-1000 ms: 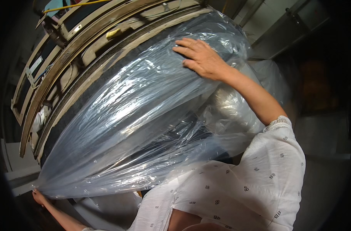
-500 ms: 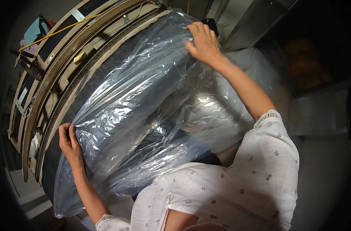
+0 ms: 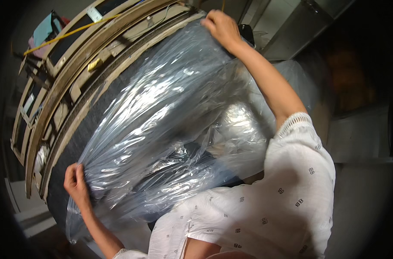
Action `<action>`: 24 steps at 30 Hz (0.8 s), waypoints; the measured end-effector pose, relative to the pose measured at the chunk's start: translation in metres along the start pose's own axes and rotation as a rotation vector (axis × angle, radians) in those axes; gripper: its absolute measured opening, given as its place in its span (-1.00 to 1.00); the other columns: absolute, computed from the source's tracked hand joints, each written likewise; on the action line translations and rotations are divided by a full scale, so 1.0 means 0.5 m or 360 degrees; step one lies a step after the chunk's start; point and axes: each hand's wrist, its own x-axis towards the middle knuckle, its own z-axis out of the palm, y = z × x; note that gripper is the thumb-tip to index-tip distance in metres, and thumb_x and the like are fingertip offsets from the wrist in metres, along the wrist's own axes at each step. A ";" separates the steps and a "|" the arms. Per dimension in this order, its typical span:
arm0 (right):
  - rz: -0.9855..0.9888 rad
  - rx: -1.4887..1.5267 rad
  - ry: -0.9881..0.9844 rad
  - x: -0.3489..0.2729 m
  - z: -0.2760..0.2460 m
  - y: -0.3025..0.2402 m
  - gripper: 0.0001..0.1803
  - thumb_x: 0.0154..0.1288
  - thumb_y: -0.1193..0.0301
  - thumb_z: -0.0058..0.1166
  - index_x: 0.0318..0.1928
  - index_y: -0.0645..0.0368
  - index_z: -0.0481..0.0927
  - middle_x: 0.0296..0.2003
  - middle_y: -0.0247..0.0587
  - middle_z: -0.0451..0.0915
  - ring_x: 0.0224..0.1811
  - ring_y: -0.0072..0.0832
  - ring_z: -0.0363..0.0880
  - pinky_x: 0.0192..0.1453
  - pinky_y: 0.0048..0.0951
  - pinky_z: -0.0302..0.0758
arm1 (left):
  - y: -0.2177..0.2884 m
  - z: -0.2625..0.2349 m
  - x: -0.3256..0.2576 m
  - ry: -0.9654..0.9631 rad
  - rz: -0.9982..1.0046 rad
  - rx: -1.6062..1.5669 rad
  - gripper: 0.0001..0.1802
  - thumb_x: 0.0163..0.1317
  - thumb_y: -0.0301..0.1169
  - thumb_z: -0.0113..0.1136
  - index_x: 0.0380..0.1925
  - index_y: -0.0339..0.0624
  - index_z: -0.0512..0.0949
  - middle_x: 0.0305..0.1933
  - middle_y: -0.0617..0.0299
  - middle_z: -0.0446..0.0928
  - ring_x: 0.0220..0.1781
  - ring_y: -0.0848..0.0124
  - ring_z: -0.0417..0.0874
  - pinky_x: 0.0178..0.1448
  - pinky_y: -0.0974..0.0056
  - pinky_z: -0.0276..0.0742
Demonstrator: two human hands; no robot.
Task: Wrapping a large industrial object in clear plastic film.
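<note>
While the clear plastic sheet [image 3: 162, 129] lay draped over the dark upholstered panel [image 3: 80, 138] beside the wooden frames [image 3: 62, 82], the left hand [image 3: 77, 183] pinched its lower edge and the right hand [image 3: 221, 26] gripped its top corner. Pulled unevenly, the thin film could probably tear or slip from either hand.

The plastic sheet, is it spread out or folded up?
Spread out: the plastic sheet stretches, wrinkled, between the left hand and right hand.

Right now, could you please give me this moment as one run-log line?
left hand: gripping plastic sheet lower edge | right hand: gripping sheet top edge | sheet: draped over dark upholstered panel | behind: wooden frames
</note>
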 end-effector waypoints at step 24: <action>-0.0691 0.0257 -0.0062 -0.104 -0.041 -0.239 -0.73 0.05 0.39 0.18 -0.18 0.11 0.55 -0.27 -0.22 0.42 -0.17 -0.34 0.39 -0.12 -0.32 0.35 | -0.163 -0.249 -0.227 0.0356 -0.0134 0.0486 -0.90 0.22 -0.55 0.07 -0.40 -0.40 0.42 -0.43 0.27 0.35 -0.36 0.52 0.34 -0.19 0.52 0.25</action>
